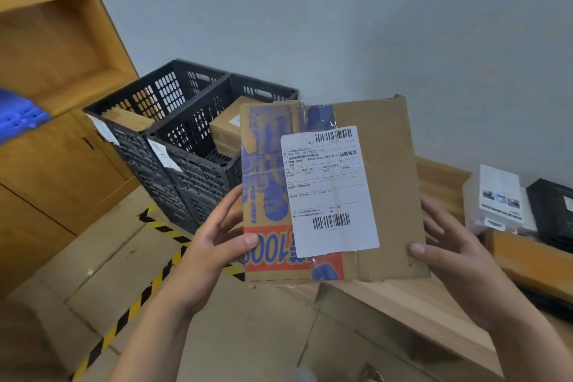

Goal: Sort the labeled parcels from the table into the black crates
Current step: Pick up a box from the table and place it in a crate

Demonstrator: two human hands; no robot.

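Holding the parcel point(335, 192) upright between them, both hands pinch its lower edges: left hand point(217, 245) thumb on the printed face, right hand point(455, 257) thumb on the bare cardboard. The crates point(186, 133) sit beyond the left fingers. Such thin edge grips could let it tip forward; misreading the label point(328, 192) risks the wrong crate.

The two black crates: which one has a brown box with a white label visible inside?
The right crate, nearer the held parcel: a labelled brown box sits inside. The left crate shows only a plain brown parcel.
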